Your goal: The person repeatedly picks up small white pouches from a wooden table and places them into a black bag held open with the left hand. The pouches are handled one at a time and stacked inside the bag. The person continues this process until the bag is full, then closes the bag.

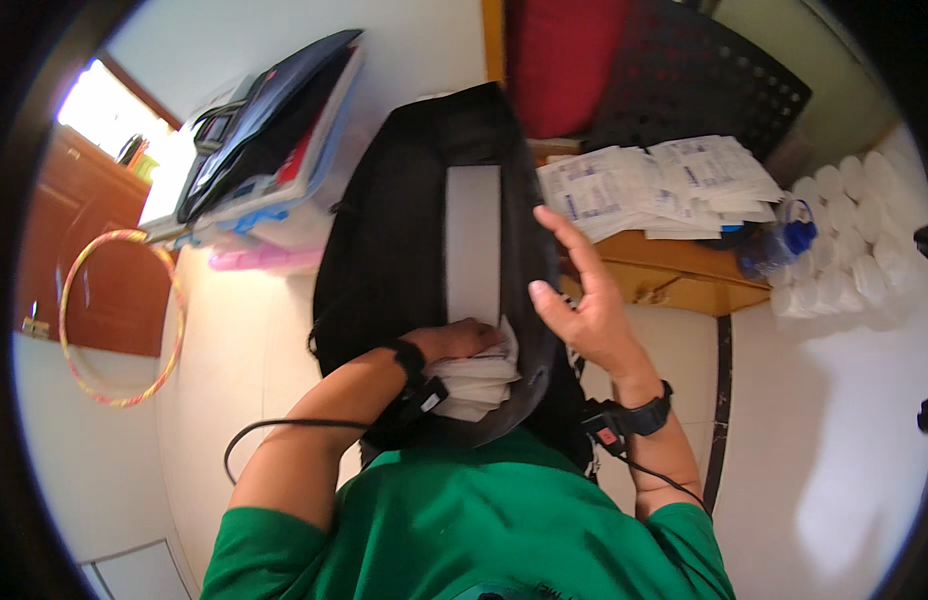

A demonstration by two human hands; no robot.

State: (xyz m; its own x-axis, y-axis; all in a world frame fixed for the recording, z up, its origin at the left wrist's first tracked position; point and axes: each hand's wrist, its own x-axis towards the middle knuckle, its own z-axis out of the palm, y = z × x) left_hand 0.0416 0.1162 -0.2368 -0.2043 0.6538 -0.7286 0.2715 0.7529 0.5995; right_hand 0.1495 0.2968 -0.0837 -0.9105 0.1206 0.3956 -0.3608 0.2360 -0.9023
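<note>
A black fabric bag (389, 217) gapes wide before me. Inside it, my left hand (460, 339) rests with bent fingers against a pile of flat white packets (475, 390) at the near end. Its fingertips are partly hidden, so I cannot tell whether they grip a packet. A long pale grey strip (473, 240) runs along the inside beyond that hand. My right hand (588, 307) is at the bag's right rim, thumb and forefinger apart, holding nothing. Both wrists wear black straps with cables.
More printed white packets (659, 187) lie heaped on a wooden cabinet (659, 262) at the right. Beyond are a blue-capped clear bottle (779, 240) and wrapped white rolls (846, 232). At left stand a loaded plastic bin (284, 187) and a hoop (66, 307).
</note>
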